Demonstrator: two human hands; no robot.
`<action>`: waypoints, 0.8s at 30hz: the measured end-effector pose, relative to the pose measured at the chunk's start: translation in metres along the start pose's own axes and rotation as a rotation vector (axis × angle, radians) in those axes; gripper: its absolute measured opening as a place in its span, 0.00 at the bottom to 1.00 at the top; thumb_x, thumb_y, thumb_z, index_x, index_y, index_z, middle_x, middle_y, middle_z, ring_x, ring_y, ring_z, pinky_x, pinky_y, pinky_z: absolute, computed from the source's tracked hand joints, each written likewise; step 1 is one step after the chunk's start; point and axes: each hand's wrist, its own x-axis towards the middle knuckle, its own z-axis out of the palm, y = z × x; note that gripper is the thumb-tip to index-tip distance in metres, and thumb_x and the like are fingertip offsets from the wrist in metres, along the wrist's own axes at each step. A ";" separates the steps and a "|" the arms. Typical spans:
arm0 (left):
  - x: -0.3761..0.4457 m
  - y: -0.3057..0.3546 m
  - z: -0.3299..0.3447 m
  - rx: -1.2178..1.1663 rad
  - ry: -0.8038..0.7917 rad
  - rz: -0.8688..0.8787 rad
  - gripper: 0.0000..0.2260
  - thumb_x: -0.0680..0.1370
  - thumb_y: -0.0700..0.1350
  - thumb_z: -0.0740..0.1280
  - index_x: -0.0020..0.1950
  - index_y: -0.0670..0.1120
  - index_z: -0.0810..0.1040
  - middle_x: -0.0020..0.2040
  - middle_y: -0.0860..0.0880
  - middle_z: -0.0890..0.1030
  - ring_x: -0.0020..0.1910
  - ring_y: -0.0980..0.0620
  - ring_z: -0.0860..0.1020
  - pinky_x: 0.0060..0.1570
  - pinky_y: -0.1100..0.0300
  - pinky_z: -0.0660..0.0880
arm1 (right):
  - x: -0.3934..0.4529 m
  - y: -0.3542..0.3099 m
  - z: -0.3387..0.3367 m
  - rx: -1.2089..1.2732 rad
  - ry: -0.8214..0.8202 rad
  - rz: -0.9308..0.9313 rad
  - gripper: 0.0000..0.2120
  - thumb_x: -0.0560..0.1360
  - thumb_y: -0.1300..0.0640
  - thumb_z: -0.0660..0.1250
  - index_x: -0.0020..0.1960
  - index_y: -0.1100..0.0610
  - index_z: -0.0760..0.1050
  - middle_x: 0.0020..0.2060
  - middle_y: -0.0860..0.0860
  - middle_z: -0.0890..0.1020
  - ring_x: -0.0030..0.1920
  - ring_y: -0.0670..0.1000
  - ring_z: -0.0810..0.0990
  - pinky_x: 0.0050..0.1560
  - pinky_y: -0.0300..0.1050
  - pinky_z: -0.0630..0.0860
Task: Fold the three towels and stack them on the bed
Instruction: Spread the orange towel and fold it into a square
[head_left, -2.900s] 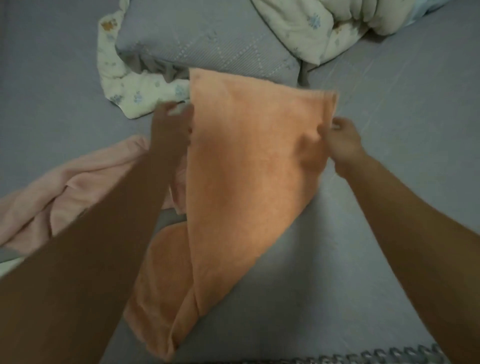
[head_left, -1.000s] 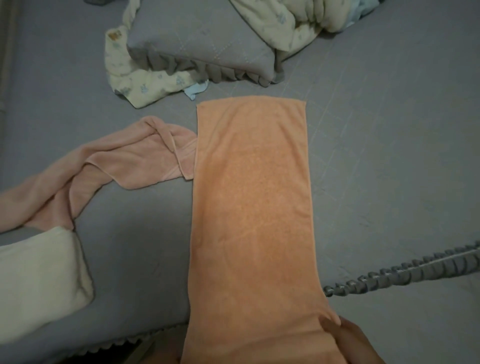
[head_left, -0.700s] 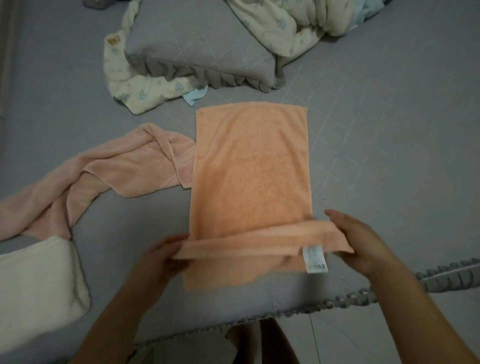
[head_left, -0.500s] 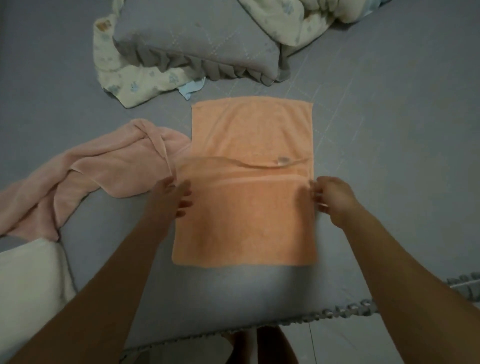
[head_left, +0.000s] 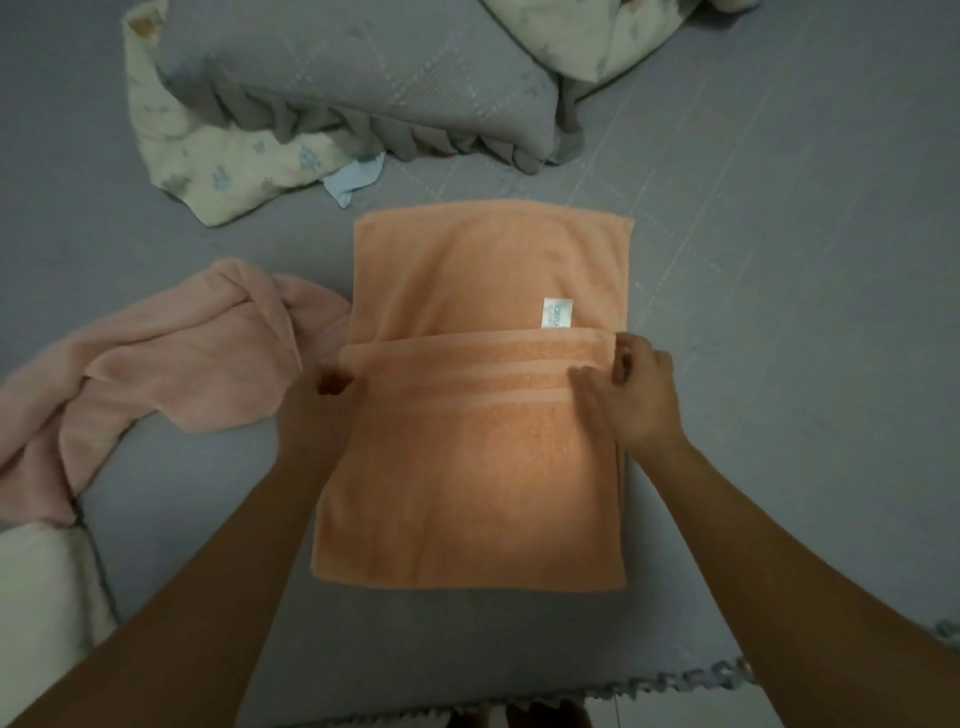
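An orange towel (head_left: 478, 467) lies on the grey bed (head_left: 779, 364) in front of me, its near part folded up over the far part, a white label showing at the fold's edge. My left hand (head_left: 319, 410) pinches the folded edge's left corner. My right hand (head_left: 631, 400) grips the right corner. A crumpled pink towel (head_left: 171, 358) lies to the left, touching the orange one. A white towel (head_left: 41, 597) sits at the lower left edge of the view, partly cut off.
A grey ruffled pillow (head_left: 363, 78) and a pale printed blanket (head_left: 208, 166) lie at the far side of the bed. A second light quilt (head_left: 613, 31) is at the top right. The bed's ruffled front edge (head_left: 675, 686) runs just below the towel.
The long orange towel was laid flat, then its near end was lifted and folded away from me. Since half a second ago the folded edge lies flatter, both hands still at its corners.
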 end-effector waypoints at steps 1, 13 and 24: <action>0.003 0.003 0.001 0.019 0.010 0.036 0.04 0.73 0.47 0.69 0.41 0.54 0.76 0.36 0.57 0.78 0.35 0.60 0.75 0.33 0.64 0.66 | 0.003 -0.002 0.000 -0.073 -0.031 0.012 0.24 0.69 0.41 0.68 0.60 0.52 0.73 0.57 0.50 0.71 0.49 0.51 0.79 0.52 0.51 0.79; 0.046 0.068 -0.038 0.282 -0.063 0.263 0.05 0.75 0.50 0.70 0.45 0.49 0.78 0.35 0.52 0.76 0.35 0.52 0.73 0.36 0.57 0.65 | 0.052 -0.045 -0.036 0.098 0.286 -0.205 0.06 0.76 0.53 0.61 0.43 0.55 0.70 0.32 0.44 0.74 0.32 0.41 0.73 0.35 0.40 0.64; 0.119 0.126 -0.003 0.384 -0.238 0.116 0.26 0.73 0.59 0.72 0.65 0.45 0.75 0.60 0.42 0.79 0.55 0.43 0.78 0.55 0.49 0.75 | 0.142 -0.061 -0.015 0.133 0.087 0.070 0.09 0.73 0.49 0.66 0.50 0.53 0.75 0.44 0.50 0.80 0.44 0.51 0.79 0.46 0.45 0.76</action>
